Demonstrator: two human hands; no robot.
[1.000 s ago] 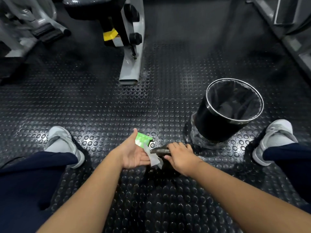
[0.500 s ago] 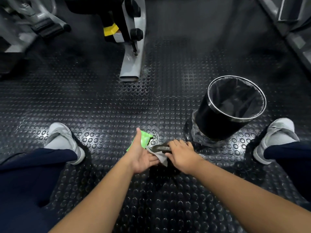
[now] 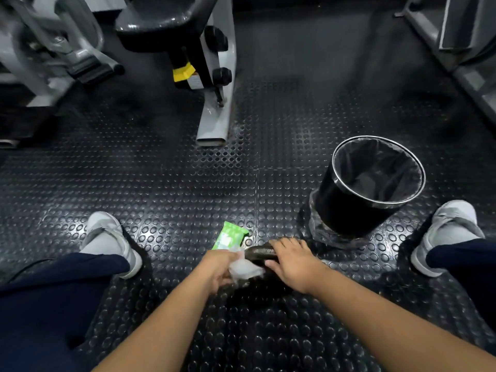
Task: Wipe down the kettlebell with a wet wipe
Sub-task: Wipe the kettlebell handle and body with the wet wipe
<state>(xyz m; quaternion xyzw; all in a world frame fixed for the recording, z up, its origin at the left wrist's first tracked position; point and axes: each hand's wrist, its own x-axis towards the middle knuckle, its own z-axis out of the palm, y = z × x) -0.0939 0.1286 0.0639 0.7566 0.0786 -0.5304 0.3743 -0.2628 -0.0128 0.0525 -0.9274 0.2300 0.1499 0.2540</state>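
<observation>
Both your bare arms reach forward and down, close together between your knees. Your left hand [image 3: 218,267] is curled, and its fingers [image 3: 228,260] pinch a white wet wipe [image 3: 244,269]. Your right hand [image 3: 291,264] lies palm down, with its fingers wrapped over the kettlebell [image 3: 259,253] handle.

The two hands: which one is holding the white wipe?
The left hand has the white wet wipe bunched in it, pressed against the kettlebell. The right hand holds no wipe; it only grips the kettlebell's handle.
</observation>
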